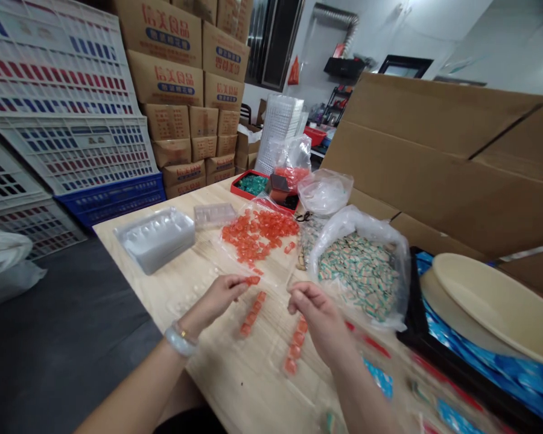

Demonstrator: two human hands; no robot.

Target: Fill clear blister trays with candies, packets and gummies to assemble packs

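My left hand [217,299] pinches a small orange wrapped candy [252,280] between finger and thumb, above a transparent plastic blister tray [271,343] on the wooden table [235,386]. My right hand [314,319] hangs close by with its fingertips pinched together; anything between them is hidden. Two short rows of orange candies [253,313] [296,346] lie in the tray below my hands. A heap of loose orange candies [257,235] lies on a plastic bag beyond them. A pale bangle [180,339] circles my left wrist.
An open bag of striped green candies [357,271] stands to the right. A stack of plastic trays [156,239] and a red tray of green candies [252,184] sit further along the table. Cardboard flaps [434,163], a beige plate [484,295], stacked cartons [172,78] and plastic crates [58,114] surround it.
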